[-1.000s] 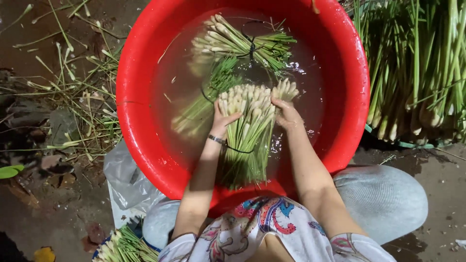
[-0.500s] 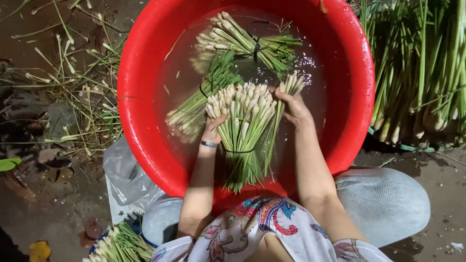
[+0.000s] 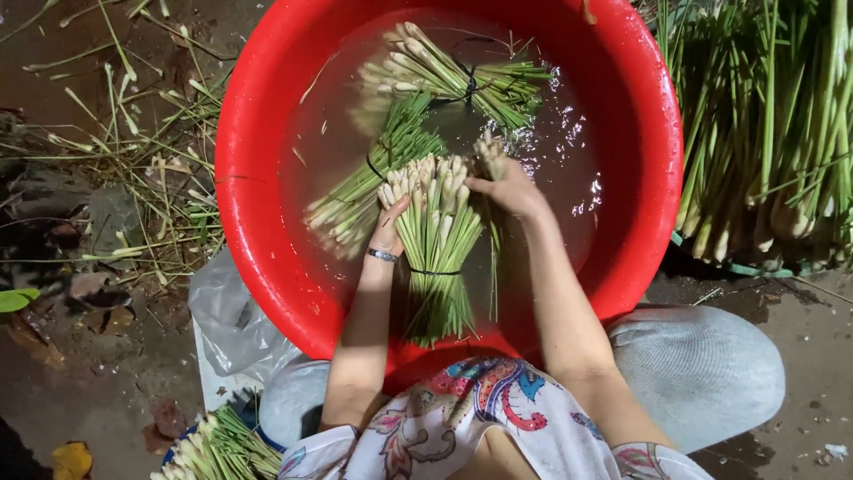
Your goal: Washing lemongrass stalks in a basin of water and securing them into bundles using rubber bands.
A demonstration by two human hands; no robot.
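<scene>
Leftmost, loose stalks (image 3: 124, 191) litter the ground beside a red basin (image 3: 258, 222) of water. Inside it, two tied bundles (image 3: 444, 76) float near the far wall, while a third bundle (image 3: 437, 240) lies at the near side. The left hand (image 3: 388, 227) cups its pale root ends from the side; the right hand (image 3: 505, 185) presses fingers onto them. Rinsing looks to be the step in hand; next calls for rubbing the roots underwater. A green heap (image 3: 773, 133) stands rightmost.
</scene>
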